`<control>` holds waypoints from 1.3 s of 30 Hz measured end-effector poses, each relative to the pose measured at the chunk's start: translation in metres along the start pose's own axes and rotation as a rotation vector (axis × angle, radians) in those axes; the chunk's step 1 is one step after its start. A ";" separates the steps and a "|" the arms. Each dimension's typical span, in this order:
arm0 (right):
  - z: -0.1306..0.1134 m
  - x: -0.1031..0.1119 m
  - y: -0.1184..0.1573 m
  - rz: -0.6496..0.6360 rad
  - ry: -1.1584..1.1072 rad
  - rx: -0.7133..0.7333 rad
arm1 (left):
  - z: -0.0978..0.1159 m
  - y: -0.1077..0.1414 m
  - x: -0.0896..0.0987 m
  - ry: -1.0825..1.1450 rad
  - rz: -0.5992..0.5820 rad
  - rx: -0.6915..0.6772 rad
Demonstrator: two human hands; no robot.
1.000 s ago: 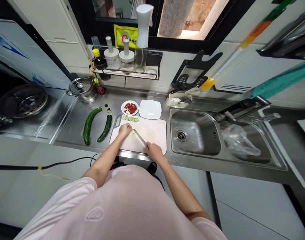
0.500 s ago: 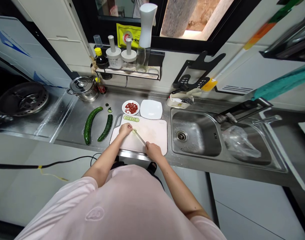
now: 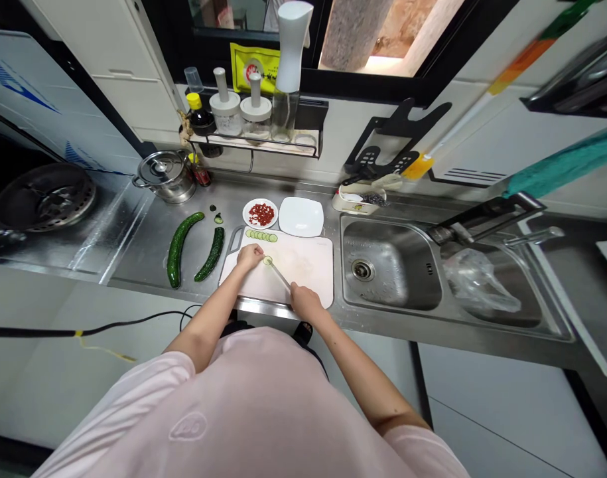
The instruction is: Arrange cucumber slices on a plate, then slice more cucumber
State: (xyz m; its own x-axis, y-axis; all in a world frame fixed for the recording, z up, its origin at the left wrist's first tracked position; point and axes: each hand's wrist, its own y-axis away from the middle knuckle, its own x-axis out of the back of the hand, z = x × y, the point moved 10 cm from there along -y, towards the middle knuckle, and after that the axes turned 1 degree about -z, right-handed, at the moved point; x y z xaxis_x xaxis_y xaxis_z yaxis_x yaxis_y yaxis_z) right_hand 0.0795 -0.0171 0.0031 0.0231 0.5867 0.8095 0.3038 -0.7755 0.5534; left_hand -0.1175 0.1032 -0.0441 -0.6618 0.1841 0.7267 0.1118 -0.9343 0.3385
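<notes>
On the white cutting board point(image 3: 303, 265), the left grip point(image 3: 249, 257) is closed on a cucumber stub point(image 3: 268, 261), the right grip point(image 3: 306, 302) closed on a knife point(image 3: 280, 273), with cucumber slices point(image 3: 261, 237) along the board's far edge and 2 cucumbers point(image 3: 211, 254) just left of it.

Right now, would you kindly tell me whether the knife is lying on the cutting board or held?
Held: the right hand grips the knife over the cutting board.

Dark green cucumber point(image 3: 180, 249), whitish cutting board point(image 3: 303, 265) (maybe faintly pink), red flakes point(image 3: 261, 214), pale pink shirt point(image 3: 233, 405)
</notes>
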 end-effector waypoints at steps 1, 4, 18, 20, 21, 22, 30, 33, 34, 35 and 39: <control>0.000 0.000 0.000 0.001 -0.002 0.002 | 0.000 0.000 0.000 0.003 -0.001 -0.003; -0.002 0.001 -0.003 -0.004 -0.009 -0.003 | 0.000 -0.001 -0.001 0.005 -0.007 -0.008; -0.008 0.005 -0.007 -0.038 -0.020 -0.014 | 0.000 -0.001 -0.001 -0.011 -0.017 0.013; -0.008 0.005 -0.008 -0.039 -0.023 -0.014 | 0.000 -0.001 0.000 -0.015 -0.013 0.016; -0.008 0.005 -0.008 -0.041 -0.026 -0.019 | 0.000 0.000 0.000 -0.017 -0.012 0.016; -0.008 0.004 -0.008 -0.045 -0.028 -0.026 | 0.000 0.000 0.001 -0.019 -0.011 0.016; -0.008 0.006 -0.010 -0.040 -0.027 -0.025 | 0.001 0.000 0.000 -0.007 -0.019 0.021; -0.008 0.006 -0.008 -0.044 -0.023 -0.020 | 0.001 0.000 0.001 -0.002 -0.018 0.024; -0.007 0.005 -0.007 -0.051 -0.024 -0.020 | 0.001 0.000 0.001 -0.001 -0.018 0.023; -0.006 0.003 -0.006 -0.059 -0.026 -0.020 | 0.001 0.000 0.001 -0.001 -0.018 0.021; 0.000 -0.001 0.001 -0.055 -0.024 -0.027 | 0.001 0.001 0.001 -0.006 -0.016 0.022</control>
State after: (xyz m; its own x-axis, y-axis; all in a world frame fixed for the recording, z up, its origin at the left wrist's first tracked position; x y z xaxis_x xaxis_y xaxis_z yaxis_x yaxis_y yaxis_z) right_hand 0.0794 -0.0183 0.0032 0.0296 0.6336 0.7731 0.2798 -0.7478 0.6022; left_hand -0.1175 0.1030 -0.0423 -0.6595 0.2009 0.7244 0.1176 -0.9242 0.3634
